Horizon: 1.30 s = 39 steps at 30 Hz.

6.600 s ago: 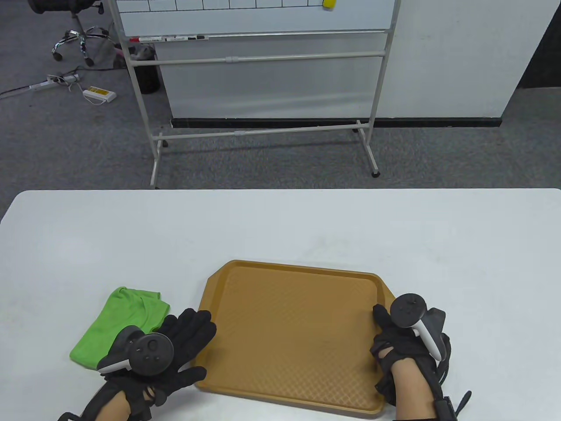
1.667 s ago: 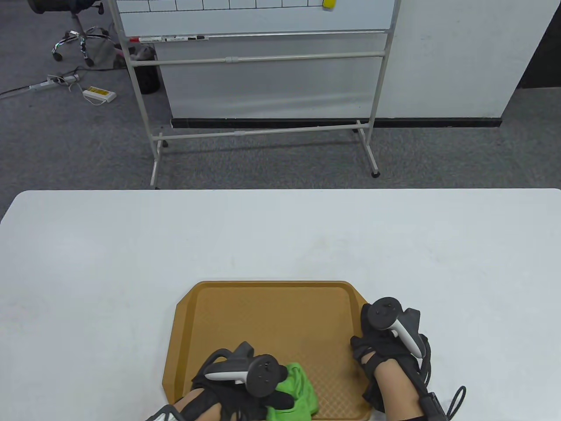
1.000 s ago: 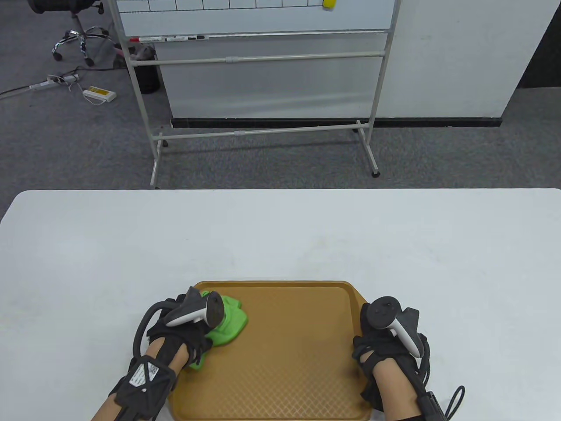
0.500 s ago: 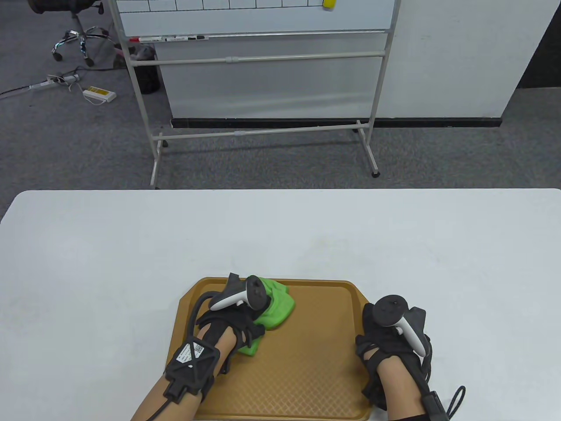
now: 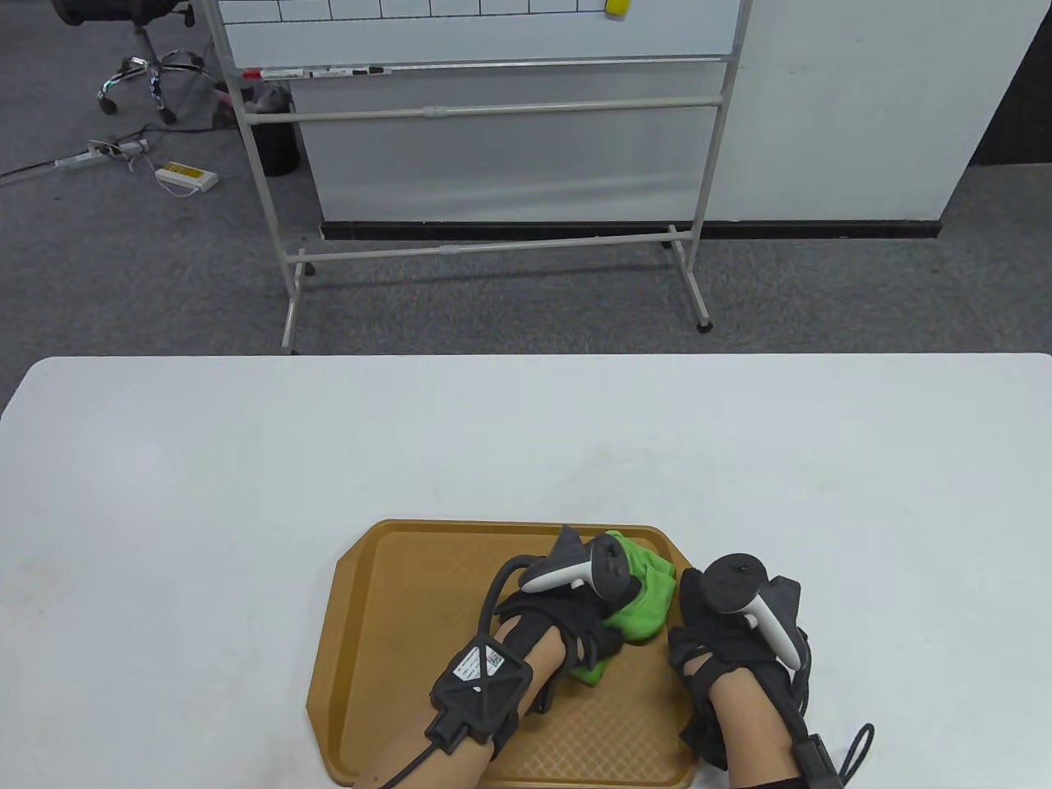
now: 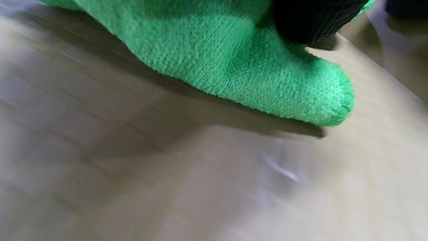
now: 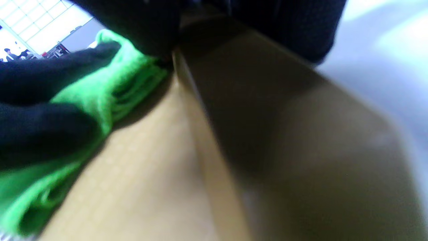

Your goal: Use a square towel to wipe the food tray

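A brown food tray (image 5: 394, 625) lies at the table's near edge. My left hand (image 5: 575, 616) presses a bunched green towel (image 5: 645, 596) on the tray's far right part, next to my right hand. The towel fills the top of the left wrist view (image 6: 234, 63), lying on the tray floor (image 6: 167, 174). My right hand (image 5: 723, 633) grips the tray's right rim (image 7: 267, 140); the right wrist view also shows the towel (image 7: 97, 100) with my left hand's fingers (image 7: 40, 130) on it.
The white table (image 5: 246, 460) stretches left, right and beyond the tray. A whiteboard on a stand (image 5: 493, 123) is on the carpet behind the table, and an office chair (image 5: 140, 49) is at the far left.
My left hand has slid the towel along the tray's far part from the left corner to the right side, up to my right hand. The right hand has stayed on the rim.
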Tool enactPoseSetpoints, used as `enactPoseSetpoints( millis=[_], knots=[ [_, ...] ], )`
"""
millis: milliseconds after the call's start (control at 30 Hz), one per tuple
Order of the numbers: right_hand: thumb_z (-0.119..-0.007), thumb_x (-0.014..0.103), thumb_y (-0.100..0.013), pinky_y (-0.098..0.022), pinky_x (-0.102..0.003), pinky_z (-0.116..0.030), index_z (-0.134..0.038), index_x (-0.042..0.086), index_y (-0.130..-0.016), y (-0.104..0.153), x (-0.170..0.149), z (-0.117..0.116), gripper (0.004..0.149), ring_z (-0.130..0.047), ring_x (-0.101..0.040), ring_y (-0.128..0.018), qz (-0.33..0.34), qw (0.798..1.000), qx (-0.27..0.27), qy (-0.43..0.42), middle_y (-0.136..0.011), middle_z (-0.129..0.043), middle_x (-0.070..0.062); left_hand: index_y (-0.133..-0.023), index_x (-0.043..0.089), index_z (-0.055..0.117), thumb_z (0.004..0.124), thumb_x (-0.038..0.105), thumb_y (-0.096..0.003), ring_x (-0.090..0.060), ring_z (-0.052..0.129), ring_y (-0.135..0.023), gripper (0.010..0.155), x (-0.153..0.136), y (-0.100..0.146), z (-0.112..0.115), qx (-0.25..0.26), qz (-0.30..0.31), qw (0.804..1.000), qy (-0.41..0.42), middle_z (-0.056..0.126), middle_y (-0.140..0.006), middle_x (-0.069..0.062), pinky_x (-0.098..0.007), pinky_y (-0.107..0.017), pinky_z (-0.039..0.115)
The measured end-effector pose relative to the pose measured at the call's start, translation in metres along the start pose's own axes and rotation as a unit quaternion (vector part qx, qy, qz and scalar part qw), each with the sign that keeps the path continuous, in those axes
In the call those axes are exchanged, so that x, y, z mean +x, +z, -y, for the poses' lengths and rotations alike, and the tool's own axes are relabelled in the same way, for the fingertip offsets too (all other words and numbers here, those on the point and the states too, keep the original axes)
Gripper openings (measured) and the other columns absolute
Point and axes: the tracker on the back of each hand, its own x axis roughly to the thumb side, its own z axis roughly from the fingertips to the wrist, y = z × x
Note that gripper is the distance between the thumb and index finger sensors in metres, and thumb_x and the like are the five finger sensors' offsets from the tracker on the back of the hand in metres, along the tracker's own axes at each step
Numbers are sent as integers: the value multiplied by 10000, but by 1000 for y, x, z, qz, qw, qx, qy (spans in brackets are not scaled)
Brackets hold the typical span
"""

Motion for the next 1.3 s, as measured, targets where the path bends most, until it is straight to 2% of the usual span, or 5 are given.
enactPoseSetpoints(
  millis=[267,600,933,1067,1300],
  knots=[
    [-737,352,-485,-548,-477,-701,-208,280,-1038,0,4,-4,769,-715,-331,-762,-5,1000,-1,27,-1125,-376,-107,-1046,519,186,645,603,-508,-461,235,-1094,713,21,37,27,7,37,994,-102,45,-1180,20,-595,-758,287],
    [-765,344,-479,-565,-494,-689,-208,279,-1038,1,8,-6,792,-700,-349,-782,-11,999,-2,39,-1131,-363,-110,-1048,524,211,655,604,-495,-408,308,-1115,713,-12,104,67,17,57,987,-148,105,-1194,-8,-583,-761,396],
    [-762,331,-475,-570,-499,-690,-213,287,-1039,2,9,-6,788,-704,-348,-787,-15,999,-4,42,-1136,-374,-92,-1081,417,300,676,590,-481,-450,286,-1102,729,-87,154,74,43,-91,979,-180,329,-1212,-104,-614,-749,310],
    [-760,335,-477,-572,-500,-690,-211,288,-1038,2,10,-6,786,-707,-344,-789,-16,999,-2,47,-1136,-372,-98,-1099,277,311,631,611,-460,-479,294,-1089,789,-107,151,72,45,-158,958,-235,467,-1187,-189,-634,-738,308],
    [-762,334,-475,-571,-502,-690,-214,290,-1038,2,10,-6,787,-707,-345,-789,-17,999,-5,46,-1137,-376,-89,-1092,184,280,615,620,-440,-531,238,-1068,852,-121,112,45,36,-194,968,-157,417,-1163,-276,-665,-725,262]
  ],
)
